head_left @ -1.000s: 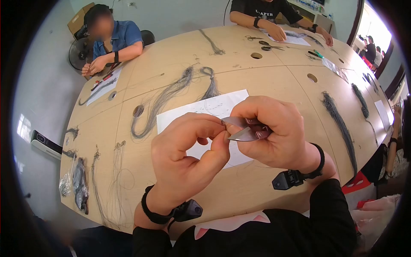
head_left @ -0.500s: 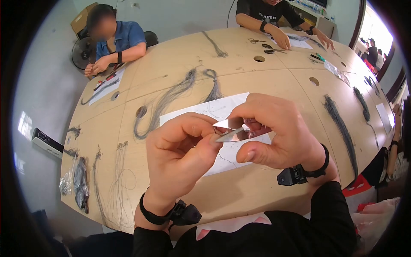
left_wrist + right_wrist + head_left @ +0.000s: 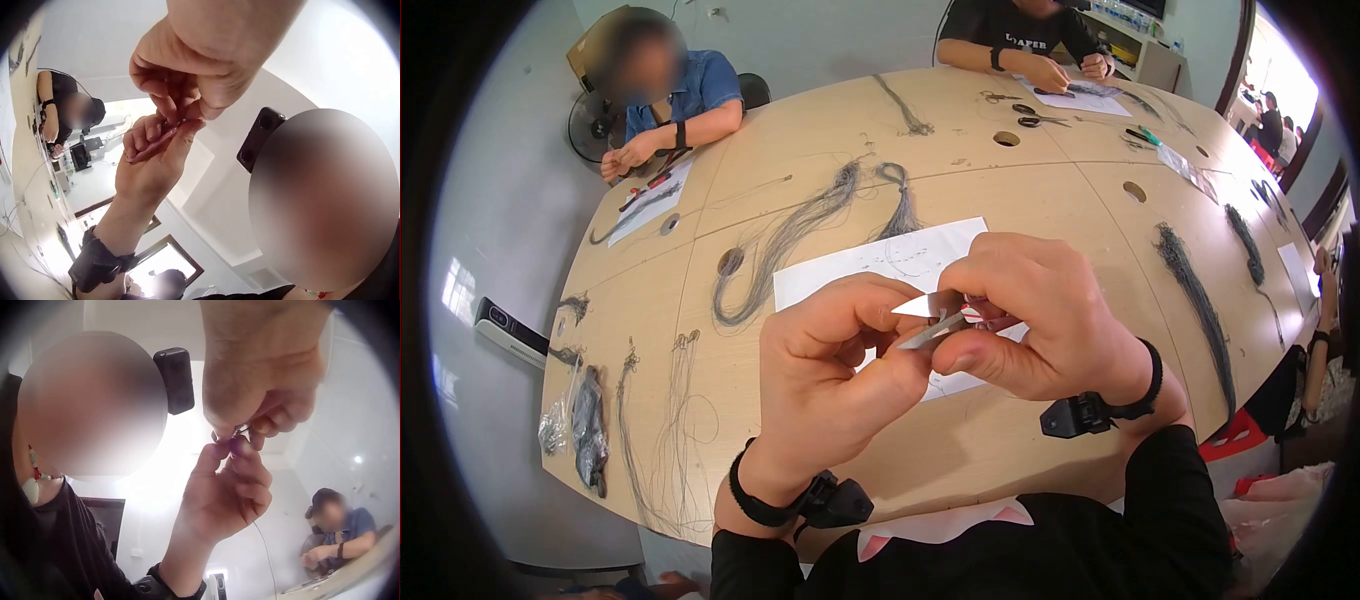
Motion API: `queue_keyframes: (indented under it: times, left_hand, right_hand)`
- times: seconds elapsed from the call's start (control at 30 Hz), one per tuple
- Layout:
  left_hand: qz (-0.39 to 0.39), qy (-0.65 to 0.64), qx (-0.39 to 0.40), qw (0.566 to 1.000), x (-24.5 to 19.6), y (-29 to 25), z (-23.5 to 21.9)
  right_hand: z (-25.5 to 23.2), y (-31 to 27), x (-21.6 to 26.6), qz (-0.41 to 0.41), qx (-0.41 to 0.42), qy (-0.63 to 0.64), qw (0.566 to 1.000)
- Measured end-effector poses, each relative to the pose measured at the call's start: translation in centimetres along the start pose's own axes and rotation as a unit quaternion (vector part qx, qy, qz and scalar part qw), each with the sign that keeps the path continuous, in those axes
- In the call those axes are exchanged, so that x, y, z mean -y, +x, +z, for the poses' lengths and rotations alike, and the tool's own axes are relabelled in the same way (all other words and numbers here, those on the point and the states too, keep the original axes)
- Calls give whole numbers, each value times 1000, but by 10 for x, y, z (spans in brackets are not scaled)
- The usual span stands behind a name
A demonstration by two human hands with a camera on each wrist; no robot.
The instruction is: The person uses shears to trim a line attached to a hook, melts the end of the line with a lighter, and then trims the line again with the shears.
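Observation:
My right hand (image 3: pixel 1040 320) grips a small metal cutter (image 3: pixel 928 304), its two pointed blades spread apart and aimed at my left hand. The left hand (image 3: pixel 830 370) pinches something tiny between thumb and index fingertips, right at the blades; what it is stays too small to tell. In the left wrist view the fingertips of the left hand (image 3: pixel 200 69) and right hand (image 3: pixel 153 156) meet. Below both hands lies a white sheet (image 3: pixel 810 278) with small dark marks.
Grey fibre bundles lie beyond the sheet (image 3: pixel 900 205) and at the right (image 3: pixel 1195 290). Black scissors (image 3: pixel 1040 118) sit farther back. Loose strands and a plastic bag (image 3: pixel 588 430) are at the left. Two people sit across the table (image 3: pixel 960 160).
The cutter has turned a little and its blades have shifted slightly between the fingers. My right thumb, lifted away half a second ago, has moved in beside the blades.

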State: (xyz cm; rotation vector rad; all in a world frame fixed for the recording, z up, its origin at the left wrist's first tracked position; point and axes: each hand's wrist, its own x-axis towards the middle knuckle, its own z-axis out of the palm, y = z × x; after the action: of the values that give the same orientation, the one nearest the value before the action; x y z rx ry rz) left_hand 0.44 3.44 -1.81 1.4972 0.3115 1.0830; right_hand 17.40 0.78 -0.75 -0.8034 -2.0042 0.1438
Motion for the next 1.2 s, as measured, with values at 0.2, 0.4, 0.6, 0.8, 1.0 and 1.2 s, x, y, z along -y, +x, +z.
queue_keyframes:
  times: [0.2,0.4,0.6,0.8,1.0,1.2]
  left_hand:
    - [-5,25,-6,1000,0,-1,1]
    - [-4,61,-29,998,-1,-1,2]
    - [-1,57,-15,998,-2,-1,2]
    - [-10,53,-18,998,-4,-1,3]
    - [16,48,5,999,-3,-2,0]
    - [27,35,9,999,-6,-2,2]
  right_hand:
    - [2,-1,-2,-21,-20,-5,1000]
    - [3,-1,-3,-35,-26,-17,999]
    - [2,-1,-3,-46,-22,-46,998]
    - [1,0,-5,-65,-22,-46,997]
    - [2,-1,-2,-42,-21,-10,999]
    - [1,-1,1,-44,-25,-12,999]
